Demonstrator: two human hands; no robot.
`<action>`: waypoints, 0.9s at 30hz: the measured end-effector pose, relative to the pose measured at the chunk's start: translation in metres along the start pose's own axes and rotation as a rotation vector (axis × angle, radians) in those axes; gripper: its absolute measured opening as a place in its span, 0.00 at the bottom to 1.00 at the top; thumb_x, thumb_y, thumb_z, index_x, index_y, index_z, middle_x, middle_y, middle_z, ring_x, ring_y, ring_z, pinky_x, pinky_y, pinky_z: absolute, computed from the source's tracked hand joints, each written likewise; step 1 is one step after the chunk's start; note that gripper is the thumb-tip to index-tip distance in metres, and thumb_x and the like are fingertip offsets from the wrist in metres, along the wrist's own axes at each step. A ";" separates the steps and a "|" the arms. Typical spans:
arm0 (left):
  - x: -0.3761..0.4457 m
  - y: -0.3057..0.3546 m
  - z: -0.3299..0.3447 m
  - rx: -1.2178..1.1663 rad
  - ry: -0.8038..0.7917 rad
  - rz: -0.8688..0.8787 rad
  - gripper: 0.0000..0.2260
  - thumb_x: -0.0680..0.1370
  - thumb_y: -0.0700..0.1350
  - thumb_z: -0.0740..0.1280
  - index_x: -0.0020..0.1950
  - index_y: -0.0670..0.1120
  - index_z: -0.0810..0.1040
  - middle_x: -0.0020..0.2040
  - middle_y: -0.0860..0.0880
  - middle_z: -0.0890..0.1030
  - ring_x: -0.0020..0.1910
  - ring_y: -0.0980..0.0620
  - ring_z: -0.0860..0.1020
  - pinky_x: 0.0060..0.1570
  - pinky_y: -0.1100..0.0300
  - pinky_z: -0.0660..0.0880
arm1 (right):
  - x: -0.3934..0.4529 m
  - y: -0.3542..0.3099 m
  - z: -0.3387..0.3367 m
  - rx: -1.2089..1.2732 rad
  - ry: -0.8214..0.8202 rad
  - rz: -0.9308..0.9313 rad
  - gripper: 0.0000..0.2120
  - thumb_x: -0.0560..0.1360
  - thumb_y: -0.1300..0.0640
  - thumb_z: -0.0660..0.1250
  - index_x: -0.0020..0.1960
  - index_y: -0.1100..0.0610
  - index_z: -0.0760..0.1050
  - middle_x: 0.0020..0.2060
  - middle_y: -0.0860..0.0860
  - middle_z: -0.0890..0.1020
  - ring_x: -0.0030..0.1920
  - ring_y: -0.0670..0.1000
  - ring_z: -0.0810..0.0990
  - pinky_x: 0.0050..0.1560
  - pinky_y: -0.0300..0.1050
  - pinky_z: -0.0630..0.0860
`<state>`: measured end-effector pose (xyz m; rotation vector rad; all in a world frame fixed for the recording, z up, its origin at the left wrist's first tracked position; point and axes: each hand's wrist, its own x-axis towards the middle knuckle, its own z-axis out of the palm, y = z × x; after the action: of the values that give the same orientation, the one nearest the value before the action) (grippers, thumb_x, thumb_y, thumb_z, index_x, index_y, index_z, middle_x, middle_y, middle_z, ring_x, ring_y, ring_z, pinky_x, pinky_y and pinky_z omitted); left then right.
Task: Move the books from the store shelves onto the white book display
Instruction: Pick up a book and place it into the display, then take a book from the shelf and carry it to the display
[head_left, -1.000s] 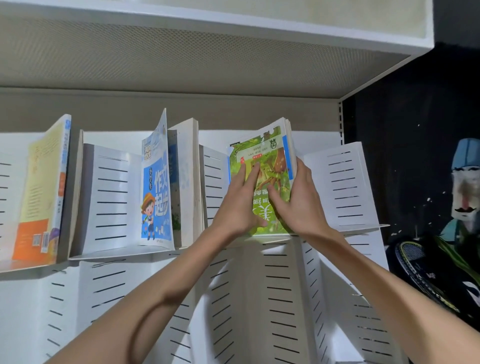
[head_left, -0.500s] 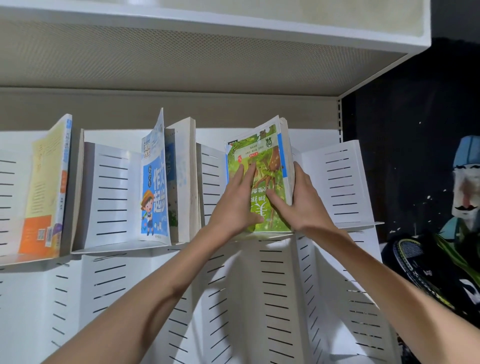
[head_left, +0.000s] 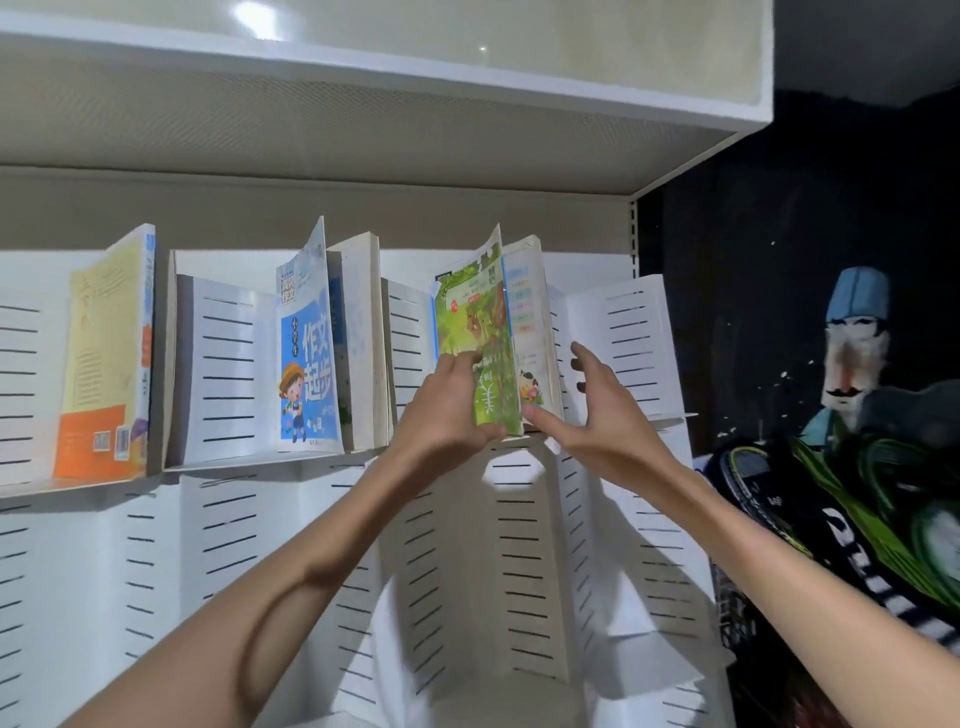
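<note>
A green-covered book (head_left: 480, 322) stands upright in a bay of the white slotted book display (head_left: 621, 332). My left hand (head_left: 447, 410) grips its lower part, fingers on the cover and thumb at the bottom edge. The cover leans left, away from a second book (head_left: 531, 332) standing right behind it. My right hand (head_left: 602, 410) is just to the right with fingers spread; its thumb tip touches the foot of that rear book.
Further left in the display stand a blue book (head_left: 306, 364) with thick books behind it, and a yellow-and-orange book (head_left: 104, 353). A white shelf (head_left: 363, 67) overhangs close above. A dark painted wall (head_left: 852, 364) borders the display on the right.
My right hand has let go of the books and moved right with fingers spread. The green book has swung left, and the book behind it now shows.
</note>
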<state>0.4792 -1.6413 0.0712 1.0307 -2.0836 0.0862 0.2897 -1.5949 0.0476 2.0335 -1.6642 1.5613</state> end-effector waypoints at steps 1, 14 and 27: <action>-0.006 0.001 -0.004 0.008 -0.001 -0.015 0.38 0.72 0.50 0.79 0.76 0.47 0.64 0.71 0.46 0.70 0.69 0.46 0.72 0.67 0.52 0.70 | -0.007 -0.005 -0.006 -0.040 -0.004 0.010 0.45 0.74 0.41 0.73 0.81 0.52 0.52 0.75 0.50 0.66 0.72 0.49 0.68 0.67 0.43 0.67; -0.123 0.059 -0.005 -0.122 -0.227 0.128 0.13 0.74 0.57 0.73 0.51 0.53 0.75 0.50 0.52 0.79 0.49 0.51 0.79 0.54 0.53 0.76 | -0.190 -0.050 -0.121 -0.416 -0.018 0.120 0.14 0.75 0.46 0.73 0.57 0.50 0.77 0.46 0.43 0.82 0.47 0.41 0.80 0.49 0.40 0.77; -0.104 0.026 -0.040 -0.445 -0.031 -0.342 0.19 0.72 0.56 0.74 0.54 0.45 0.74 0.55 0.40 0.83 0.53 0.40 0.81 0.56 0.50 0.78 | -0.280 -0.078 -0.188 -0.407 -0.055 0.207 0.13 0.74 0.47 0.73 0.58 0.47 0.78 0.46 0.39 0.83 0.49 0.37 0.81 0.55 0.41 0.79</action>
<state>0.5229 -1.5426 0.0349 1.0893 -1.8057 -0.5432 0.2622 -1.2579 -0.0266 1.7553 -2.0650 1.0993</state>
